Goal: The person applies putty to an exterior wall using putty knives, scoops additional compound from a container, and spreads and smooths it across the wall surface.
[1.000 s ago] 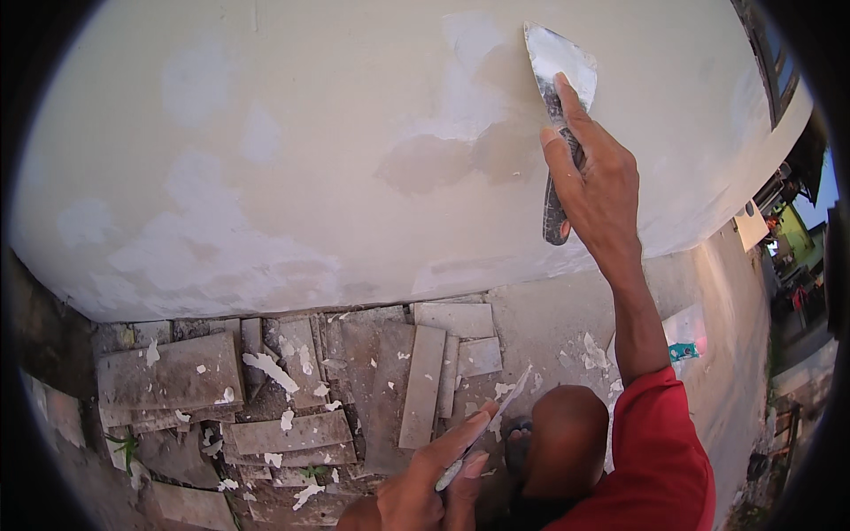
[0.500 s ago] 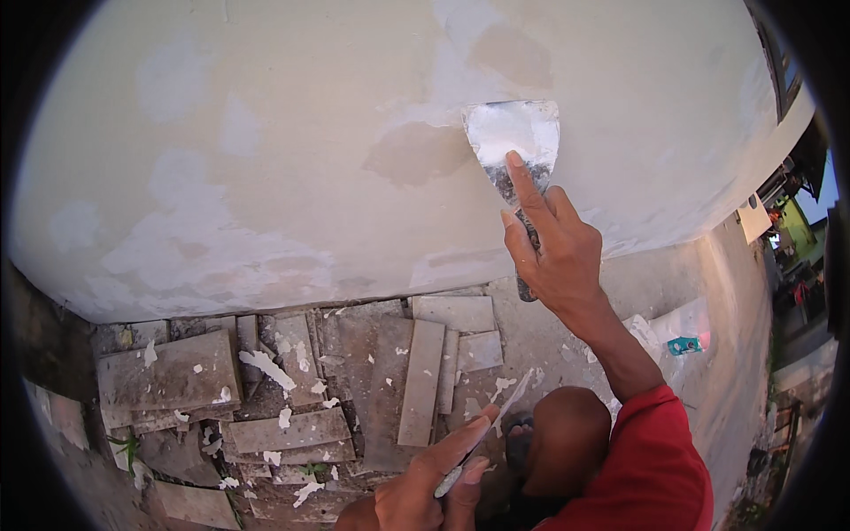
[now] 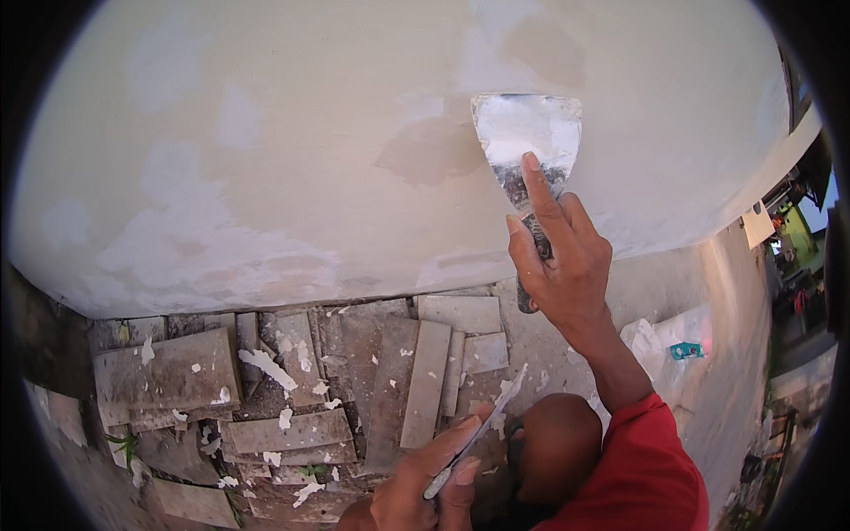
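Observation:
My right hand (image 3: 567,252) is closed round the dark handle of a putty knife (image 3: 531,128), with the index finger stretched along its blade. White paste coats much of that wide blade, which is in front of the wall (image 3: 310,124); whether its edge touches the wall I cannot tell. Low in the middle, my left hand (image 3: 425,482) grips a second putty knife (image 3: 482,429), seen nearly edge-on and tilted up to the right. White and greyish-brown patches mark the cream wall around the blade.
Stacked tiles and boards (image 3: 292,431) lie along the wall's foot at left, scattered with white flakes. A white plastic bag (image 3: 668,343) with a teal patch lies on the concrete at right. My bent knee (image 3: 560,447) is beside the left hand.
My right hand and its putty knife have shifted slightly right across the view. The left hand and its knife have moved slightly down and left.

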### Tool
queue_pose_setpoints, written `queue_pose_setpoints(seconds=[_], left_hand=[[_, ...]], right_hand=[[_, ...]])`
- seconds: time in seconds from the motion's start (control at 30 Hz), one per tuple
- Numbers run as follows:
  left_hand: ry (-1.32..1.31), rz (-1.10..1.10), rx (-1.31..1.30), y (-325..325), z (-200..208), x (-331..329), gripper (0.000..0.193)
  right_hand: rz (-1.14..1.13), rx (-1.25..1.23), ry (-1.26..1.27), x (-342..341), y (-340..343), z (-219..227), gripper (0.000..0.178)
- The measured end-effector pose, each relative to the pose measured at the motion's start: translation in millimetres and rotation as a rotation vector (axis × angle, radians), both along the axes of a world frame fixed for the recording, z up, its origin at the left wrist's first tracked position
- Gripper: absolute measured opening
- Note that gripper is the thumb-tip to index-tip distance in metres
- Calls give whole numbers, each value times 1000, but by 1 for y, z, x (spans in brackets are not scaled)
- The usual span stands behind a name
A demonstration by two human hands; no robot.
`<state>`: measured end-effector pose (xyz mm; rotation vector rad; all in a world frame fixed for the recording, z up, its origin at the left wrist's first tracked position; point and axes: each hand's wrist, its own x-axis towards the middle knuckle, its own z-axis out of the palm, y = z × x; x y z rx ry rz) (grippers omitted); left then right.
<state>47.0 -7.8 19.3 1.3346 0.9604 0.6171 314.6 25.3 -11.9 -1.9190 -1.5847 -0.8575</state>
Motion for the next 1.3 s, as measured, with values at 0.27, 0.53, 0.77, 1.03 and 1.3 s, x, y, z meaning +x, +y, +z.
queue_pose_setpoints(seconds=[0.27, 0.53, 0.77, 1.03, 1.3], left_hand=[[-17, 74, 73, -6, 3, 3, 23], [-16, 148, -11, -12, -4, 8, 28], [-427, 444, 116, 10, -16, 21, 42], [-514, 408, 125, 10, -29, 25, 52], [-419, 511, 173, 3, -18, 22, 53]], right_hand=[[4, -188, -15, -4, -7, -24, 71], [79, 163, 203, 19, 8, -4, 73], [16, -243, 260, -10, -24, -29, 67], [585, -393, 596, -23, -106, 44, 65], [589, -781, 444, -31, -115, 41, 67]])
